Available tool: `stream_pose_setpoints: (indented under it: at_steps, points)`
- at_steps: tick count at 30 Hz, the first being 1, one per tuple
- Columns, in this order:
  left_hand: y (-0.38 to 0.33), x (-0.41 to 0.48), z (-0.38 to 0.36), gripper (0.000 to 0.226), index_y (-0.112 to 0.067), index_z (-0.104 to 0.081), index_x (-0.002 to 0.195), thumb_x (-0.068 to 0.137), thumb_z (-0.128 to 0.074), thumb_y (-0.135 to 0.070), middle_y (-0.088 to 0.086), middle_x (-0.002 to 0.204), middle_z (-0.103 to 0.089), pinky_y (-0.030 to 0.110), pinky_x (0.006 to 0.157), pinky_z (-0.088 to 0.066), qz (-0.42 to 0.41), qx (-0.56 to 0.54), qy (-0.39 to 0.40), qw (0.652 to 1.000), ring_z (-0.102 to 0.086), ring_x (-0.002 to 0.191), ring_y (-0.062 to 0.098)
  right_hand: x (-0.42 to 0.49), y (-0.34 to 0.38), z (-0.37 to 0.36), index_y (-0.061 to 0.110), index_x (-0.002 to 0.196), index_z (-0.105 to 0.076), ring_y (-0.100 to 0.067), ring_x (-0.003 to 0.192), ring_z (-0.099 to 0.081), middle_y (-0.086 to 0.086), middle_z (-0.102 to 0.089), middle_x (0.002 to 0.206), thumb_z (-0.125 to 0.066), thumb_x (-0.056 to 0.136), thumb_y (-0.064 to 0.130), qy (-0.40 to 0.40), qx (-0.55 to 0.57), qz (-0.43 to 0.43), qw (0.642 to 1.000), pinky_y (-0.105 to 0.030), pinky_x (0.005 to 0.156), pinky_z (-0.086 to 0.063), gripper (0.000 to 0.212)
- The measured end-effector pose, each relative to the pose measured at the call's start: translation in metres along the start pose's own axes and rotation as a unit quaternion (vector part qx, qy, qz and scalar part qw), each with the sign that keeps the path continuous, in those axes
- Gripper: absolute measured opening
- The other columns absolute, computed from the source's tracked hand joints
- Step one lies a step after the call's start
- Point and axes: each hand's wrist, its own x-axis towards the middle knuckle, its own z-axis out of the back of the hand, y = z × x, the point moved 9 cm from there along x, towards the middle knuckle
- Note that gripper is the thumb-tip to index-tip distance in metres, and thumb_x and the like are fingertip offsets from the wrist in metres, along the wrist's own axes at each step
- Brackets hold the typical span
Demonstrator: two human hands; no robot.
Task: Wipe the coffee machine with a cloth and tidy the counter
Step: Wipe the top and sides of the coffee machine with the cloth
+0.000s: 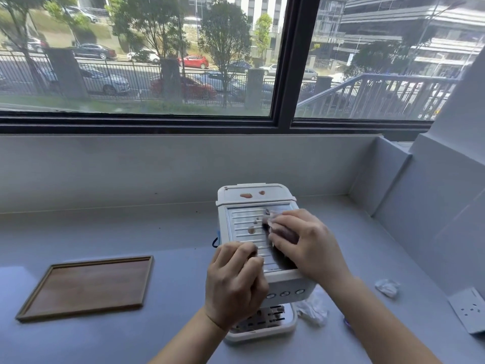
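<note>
Your forearms come in from the bottom edge, both hands up on the white coffee machine (258, 248), which sits mid-worktop (157, 345) right in front of you. Your left hand (235, 282) is curled loosely at the machine's front-left top corner, fingers bent on the edge, nothing pinched that can be seen. Your right hand (301, 243) lies flat, fingers together, pressing a crumpled, stained cloth (273, 219) onto the ribbed metal top plate (244, 227). Brown spots (251, 229) sit on the plate just left of the cloth, two more brown smears (246, 196) on the white lid behind it. Drip tray (265, 321) at the machine's base, below your left wrist. Crumpled tissue (313, 310) just right of the base, another wad (388, 287) farther right, wall socket plate (469, 312) at the right edge. Wooden tray (86, 286) lies flat, well apart to the left. Window (183, 61) beyond, onto a street.
</note>
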Motion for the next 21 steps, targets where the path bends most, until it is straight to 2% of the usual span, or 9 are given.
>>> stream_pose_setpoints:
  at_steps: [3,5,7,9,11,15,19,21]
  points:
    - [-0.001,0.000,0.000,0.014,-0.005,-0.063,0.074,0.085,-0.053,-0.006,0.010,0.093,-0.067,0.041,0.075,-0.046,0.004,0.001,0.005,1.000,-0.059,0.084,0.032,0.024,-0.006,-0.004,0.032,0.108,-0.074,-0.011,0.114,-0.059,0.016,-0.066,0.121,-0.075,0.084,0.031,0.019,-0.022,-0.045,0.999,-0.025,0.094,-0.045,0.024]
    - [-0.001,-0.001,0.001,0.014,-0.005,-0.063,0.075,0.085,-0.053,-0.007,0.011,0.094,-0.067,0.040,0.077,-0.047,0.006,0.000,0.005,1.000,-0.060,0.084,0.033,0.023,0.007,-0.015,0.035,0.106,-0.074,-0.004,0.113,-0.058,0.020,-0.066,0.121,-0.072,0.083,0.036,0.042,-0.027,-0.002,0.999,-0.018,0.090,-0.043,0.023]
    - [-0.001,-0.001,0.001,0.014,-0.005,-0.063,0.075,0.086,-0.053,-0.007,0.011,0.095,-0.067,0.039,0.078,-0.047,0.007,-0.006,0.006,1.000,-0.060,0.084,0.033,0.019,0.014,-0.021,0.037,0.106,-0.073,-0.005,0.111,-0.059,0.020,-0.067,0.119,-0.069,0.083,0.038,0.066,-0.012,0.023,0.997,-0.023,0.090,-0.048,0.024]
    - [0.001,0.001,0.001,0.014,-0.005,-0.063,0.076,0.086,-0.053,-0.007,0.010,0.095,-0.067,0.039,0.077,-0.047,0.010,-0.001,0.005,1.000,-0.060,0.084,0.033,0.034,0.004,-0.018,0.034,0.106,-0.074,-0.016,0.110,-0.061,0.012,-0.069,0.115,-0.069,0.085,0.033,0.059,-0.023,-0.013,0.998,-0.033,0.091,-0.049,0.022]
    - [0.000,0.000,0.001,0.014,-0.005,-0.063,0.076,0.086,-0.053,-0.007,0.010,0.095,-0.067,0.040,0.077,-0.047,0.011,0.000,0.002,1.000,-0.060,0.085,0.032,0.046,0.002,-0.018,0.033,0.107,-0.075,-0.021,0.109,-0.060,0.008,-0.069,0.115,-0.069,0.086,0.028,0.056,-0.043,-0.037,0.997,-0.034,0.092,-0.048,0.022]
    - [0.001,-0.002,0.001,0.011,-0.005,-0.064,0.076,0.084,-0.056,-0.006,0.011,0.095,-0.067,0.038,0.079,-0.047,0.006,-0.003,-0.002,1.000,-0.059,0.086,0.033,0.033,0.017,-0.033,0.036,0.106,-0.076,-0.013,0.112,-0.060,0.016,-0.068,0.118,-0.070,0.083,0.027,0.100,-0.017,0.028,0.994,-0.029,0.093,-0.048,0.025]
    - [0.002,-0.001,0.001,0.011,-0.007,-0.063,0.077,0.085,-0.056,-0.007,0.009,0.094,-0.067,0.037,0.080,-0.047,0.010,-0.007,-0.009,1.000,-0.059,0.084,0.031,0.027,-0.008,-0.007,0.035,0.099,-0.078,-0.014,0.106,-0.060,0.018,-0.069,0.112,-0.071,0.080,0.024,0.030,-0.035,-0.032,0.998,-0.022,0.087,-0.044,0.022]
    - [0.003,-0.001,0.001,0.013,-0.007,-0.063,0.076,0.086,-0.054,-0.008,0.010,0.094,-0.066,0.036,0.081,-0.047,0.010,-0.007,-0.012,1.000,-0.059,0.085,0.031,0.022,0.011,-0.018,0.035,0.101,-0.077,-0.008,0.110,-0.061,0.020,-0.069,0.115,-0.070,0.080,0.025,0.067,-0.009,0.018,0.998,-0.023,0.092,-0.047,0.025]
